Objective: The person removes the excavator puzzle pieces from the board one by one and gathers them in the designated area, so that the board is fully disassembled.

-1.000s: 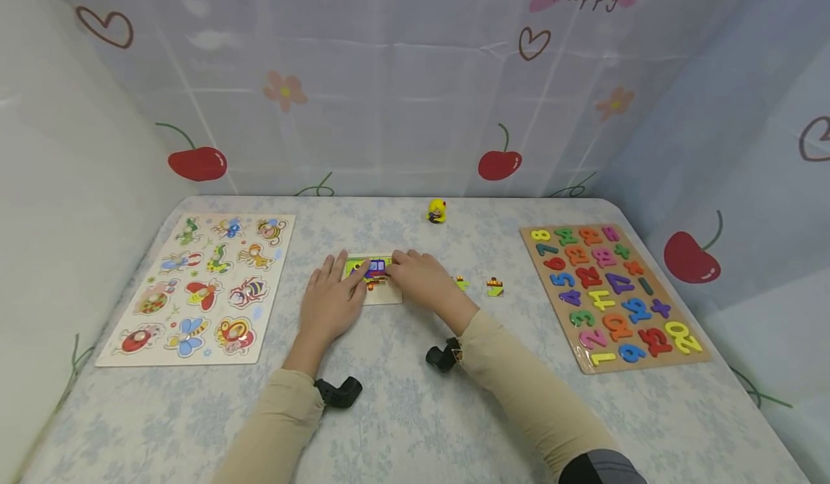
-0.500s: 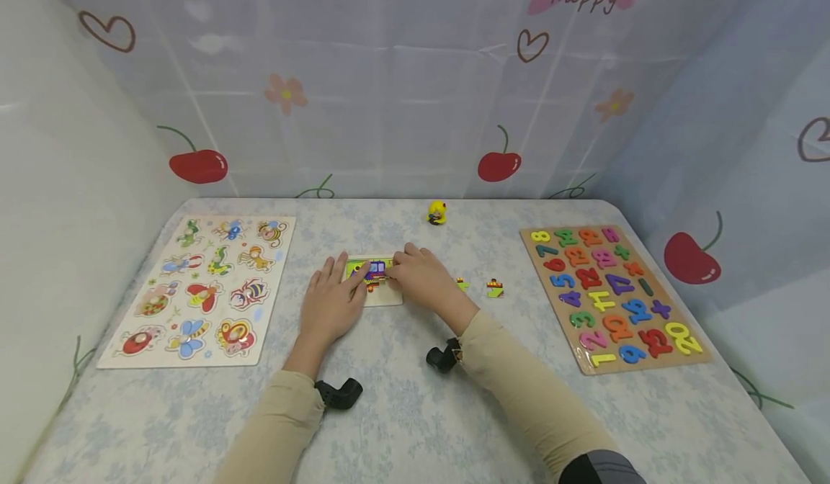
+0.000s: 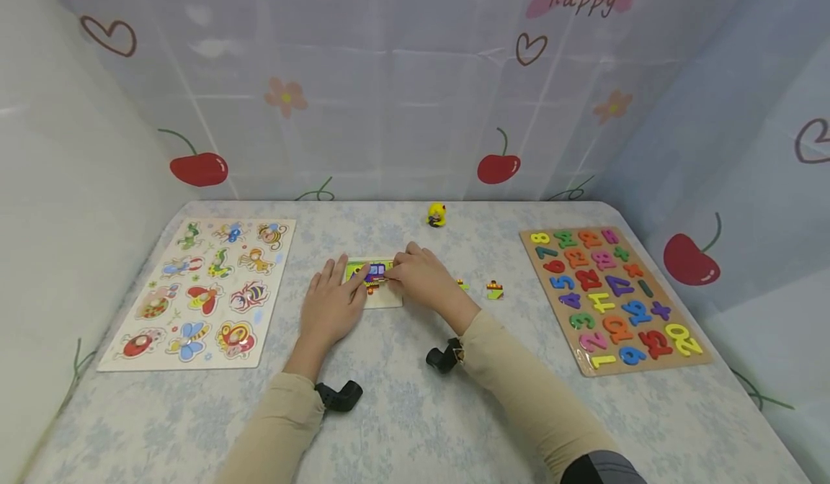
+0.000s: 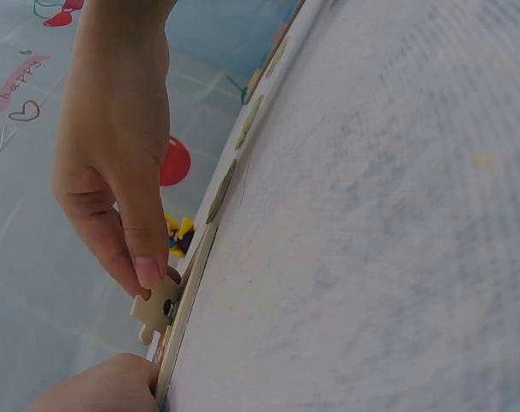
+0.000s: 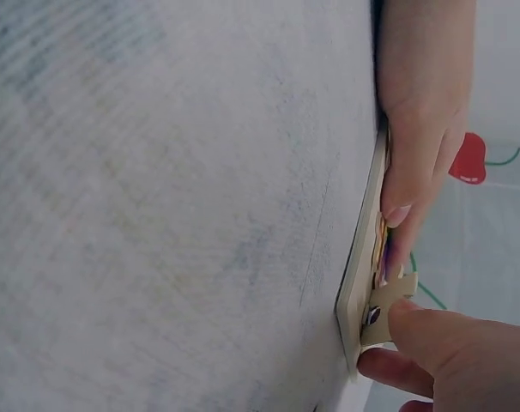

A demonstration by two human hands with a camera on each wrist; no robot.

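A small wooden jigsaw board (image 3: pixel 387 299) lies mid-table, its upper part filled with pieces showing a purple vehicle on green. My left hand (image 3: pixel 332 304) rests on the board's left side, fingers extended, with the index finger across the picture. From the right, my right hand (image 3: pixel 424 280) pinches a jigsaw piece between thumb and fingers. In the left wrist view that jigsaw piece (image 4: pixel 155 311) shows its pale bare-wood side and stands tilted at the board. The right wrist view has the same piece (image 5: pixel 390 311) touching or just over the board; which one, I cannot tell.
Loose jigsaw pieces lie right of the board, one (image 3: pixel 495 290) apart and another (image 3: pixel 462 284) partly behind my right hand. An insect puzzle board (image 3: pixel 259 325) lies left, a number board (image 3: pixel 570 347) right. A yellow figurine (image 3: pixel 436 215) stands at the back.
The head view tips up slightly. My right hand shifts only a little at the fingertips, still pinching the jigsaw piece; my left hand stays in place on the board.
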